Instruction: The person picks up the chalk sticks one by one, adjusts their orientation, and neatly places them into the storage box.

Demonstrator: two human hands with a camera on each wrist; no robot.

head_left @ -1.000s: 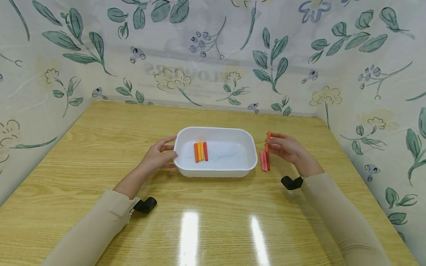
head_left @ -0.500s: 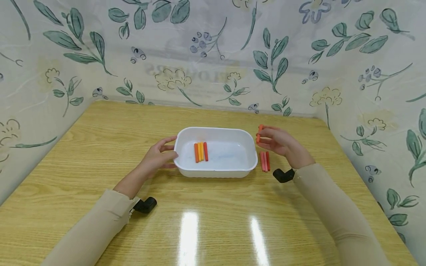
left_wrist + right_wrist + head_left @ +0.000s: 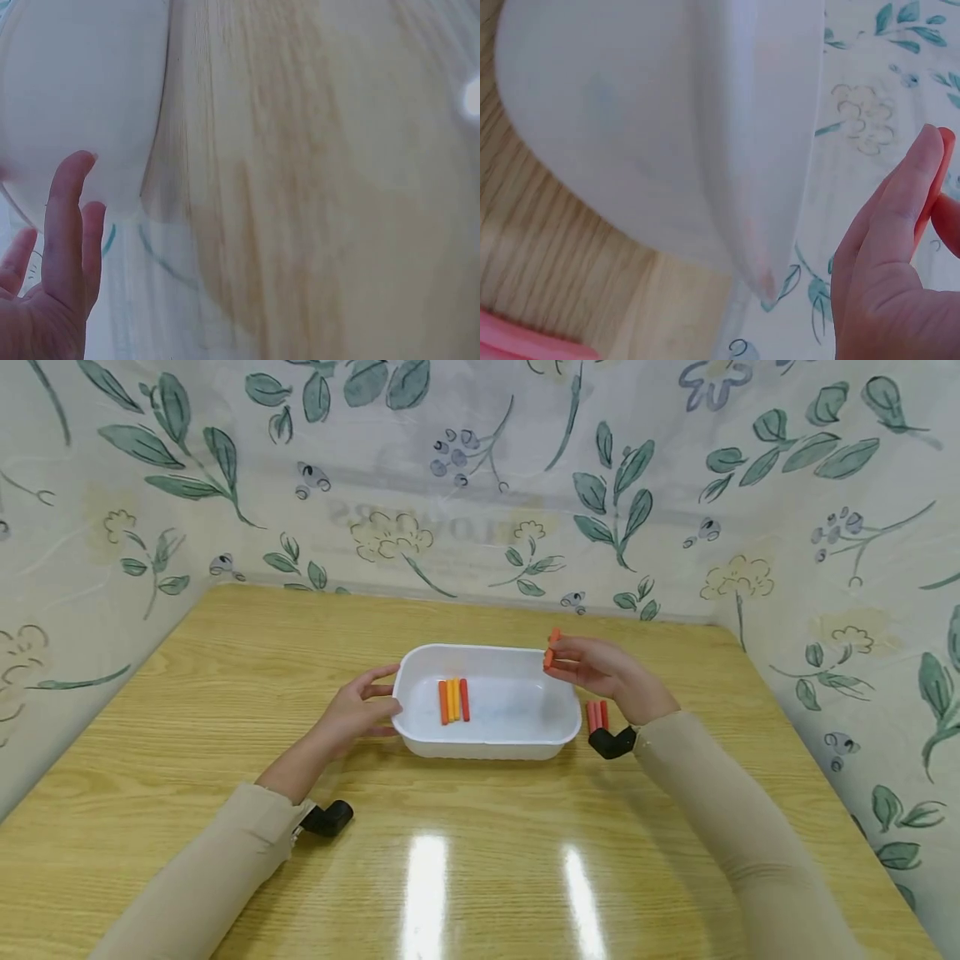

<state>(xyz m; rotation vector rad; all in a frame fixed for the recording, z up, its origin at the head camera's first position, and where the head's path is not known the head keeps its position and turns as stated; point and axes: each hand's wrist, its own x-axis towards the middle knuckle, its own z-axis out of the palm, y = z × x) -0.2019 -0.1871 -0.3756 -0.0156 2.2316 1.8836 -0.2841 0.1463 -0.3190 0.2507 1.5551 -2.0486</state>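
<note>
A white plastic tub [image 3: 487, 750] stands on the table. My left hand [image 3: 356, 708] rests against its left end, thumb at the rim and fingers spread along the outside; in the left wrist view the fingers [image 3: 66, 232] lie loosely beside the pale wall. My right hand [image 3: 596, 668] pinches an orange crayon-like stick [image 3: 551, 650] between thumb and fingertips, over the tub's back right rim. The right wrist view shows the orange stick [image 3: 946, 146] mostly behind the fingers. Inside the tub, several orange, yellow and red sticks [image 3: 453, 701] lie side by side at the left.
Pink and red sticks [image 3: 596, 717] lie just right of the tub, partly behind the black wrist camera [image 3: 611, 743]. The wooden table [image 3: 495, 860] meets a floral-patterned sheet [image 3: 465, 552] at the back and sides.
My right hand has carried the orange stick up and left, from above the pink and red sticks to over the tub's back right rim. The left hand stays at the tub.
</note>
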